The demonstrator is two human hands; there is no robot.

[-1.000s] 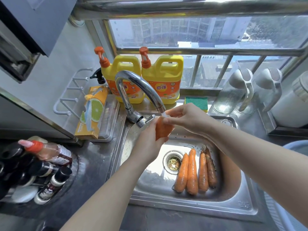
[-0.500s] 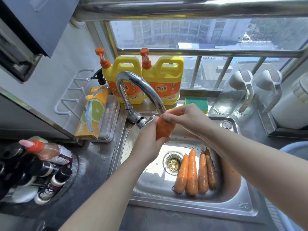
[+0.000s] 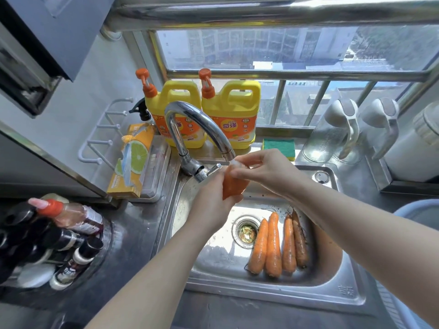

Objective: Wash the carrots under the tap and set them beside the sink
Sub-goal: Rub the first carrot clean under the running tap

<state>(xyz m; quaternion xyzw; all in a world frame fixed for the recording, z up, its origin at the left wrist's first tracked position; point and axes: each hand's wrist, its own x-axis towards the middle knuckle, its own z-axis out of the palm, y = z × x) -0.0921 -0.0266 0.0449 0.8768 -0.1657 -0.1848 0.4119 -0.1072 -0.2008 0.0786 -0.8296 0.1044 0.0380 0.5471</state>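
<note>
An orange carrot is held upright right under the spout of the chrome tap, over the steel sink. My left hand grips its lower part from below. My right hand pinches its top end beside the spout, where water runs over it. Several more carrots lie side by side on the sink floor, right of the drain strainer; the rightmost looks dirty and dark.
Two yellow detergent jugs and a green sponge stand behind the sink. An orange box sits left of the tap. Bottles crowd the left counter. Clear jugs stand at the right; a bluish basin rim is far right.
The carrot stays under the spout. My right hand's fingers have shifted slightly up to the carrot's top. My left hand holds as before.
</note>
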